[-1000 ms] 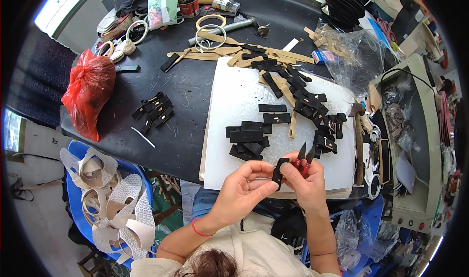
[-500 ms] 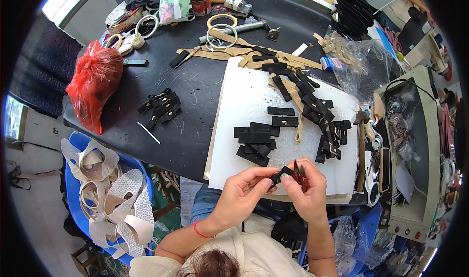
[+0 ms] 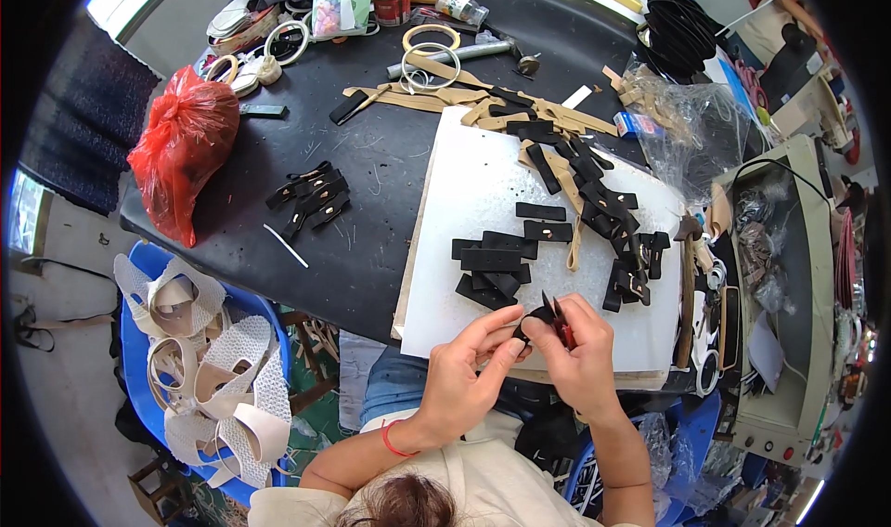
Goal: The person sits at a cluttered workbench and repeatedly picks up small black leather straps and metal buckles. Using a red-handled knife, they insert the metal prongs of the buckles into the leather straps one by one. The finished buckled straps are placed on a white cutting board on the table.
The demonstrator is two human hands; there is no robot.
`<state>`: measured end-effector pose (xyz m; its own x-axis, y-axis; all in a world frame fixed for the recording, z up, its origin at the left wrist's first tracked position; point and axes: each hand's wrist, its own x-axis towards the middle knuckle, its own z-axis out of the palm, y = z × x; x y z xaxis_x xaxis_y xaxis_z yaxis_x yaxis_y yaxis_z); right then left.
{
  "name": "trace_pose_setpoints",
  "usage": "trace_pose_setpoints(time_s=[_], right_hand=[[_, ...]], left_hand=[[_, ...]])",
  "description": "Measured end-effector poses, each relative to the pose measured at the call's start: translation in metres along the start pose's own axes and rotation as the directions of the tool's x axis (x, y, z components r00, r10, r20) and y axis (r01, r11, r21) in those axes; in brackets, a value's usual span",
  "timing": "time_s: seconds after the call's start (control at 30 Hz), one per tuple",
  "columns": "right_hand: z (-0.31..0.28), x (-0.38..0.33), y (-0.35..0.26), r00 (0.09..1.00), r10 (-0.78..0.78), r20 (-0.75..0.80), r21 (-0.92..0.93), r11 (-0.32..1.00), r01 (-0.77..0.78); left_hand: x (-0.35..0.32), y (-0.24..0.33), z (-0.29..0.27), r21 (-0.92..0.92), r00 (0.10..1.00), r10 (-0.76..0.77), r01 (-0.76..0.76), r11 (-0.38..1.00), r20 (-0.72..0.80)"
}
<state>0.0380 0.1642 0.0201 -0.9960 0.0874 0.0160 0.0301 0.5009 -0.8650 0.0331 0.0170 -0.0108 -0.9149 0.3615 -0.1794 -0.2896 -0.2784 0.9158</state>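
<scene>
Close to the near edge of the white board (image 3: 455,188), my two hands meet over a small black strap piece (image 3: 535,326). My left hand (image 3: 471,364) pinches one end of it between thumb and fingertips. My right thumb presses on its other end, while my right hand (image 3: 580,358) also keeps red-handled snips (image 3: 560,323) in its curled fingers, dark blades pointing away from me. Part of the strap piece is covered by my fingers. Beyond my hands lies a stack of flat black straps (image 3: 492,262), and right of it a heap of black straps with small metal fittings (image 3: 603,207).
A small pile of black straps (image 3: 311,199) and a red plastic bag (image 3: 186,146) rest on the black table at left. Tan straps (image 3: 408,97) and rings (image 3: 432,67) lie farther back. Scissors (image 3: 710,364) sit at right; a blue bin (image 3: 139,341) holds beige straps.
The black strap piece has been turned between my fingers, and my right thumb now covers more of it. The snips' blades have tilted slightly left. The whole view has shifted a little.
</scene>
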Motion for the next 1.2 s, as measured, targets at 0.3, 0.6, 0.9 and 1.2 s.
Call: trace_pose_setpoints(time_s=[0.3,0.6,0.9,1.2], right_hand=[[-0.002,0.000,0.005,0.994,-0.089,-0.056,0.054,0.994,0.092],[0.000,-0.005,-0.005,0.987,-0.140,-0.080,0.030,0.989,0.143],[-0.013,0.010,0.011,0.921,-0.387,-0.031,0.187,0.903,0.386],[-0.021,0.009,0.004,0.930,-0.355,0.101,-0.027,0.933,0.359]], left_hand=[[0.005,0.004,-0.005,-0.166,0.995,-0.082,0.091,0.982,0.059],[0.006,-0.010,0.000,-0.057,0.995,0.094,-0.096,0.994,-0.030],[0.014,0.044,-0.021,-0.306,0.911,-0.253,0.355,0.883,0.326],[0.023,0.043,-0.030,-0.105,0.937,-0.239,0.273,0.956,0.254]])
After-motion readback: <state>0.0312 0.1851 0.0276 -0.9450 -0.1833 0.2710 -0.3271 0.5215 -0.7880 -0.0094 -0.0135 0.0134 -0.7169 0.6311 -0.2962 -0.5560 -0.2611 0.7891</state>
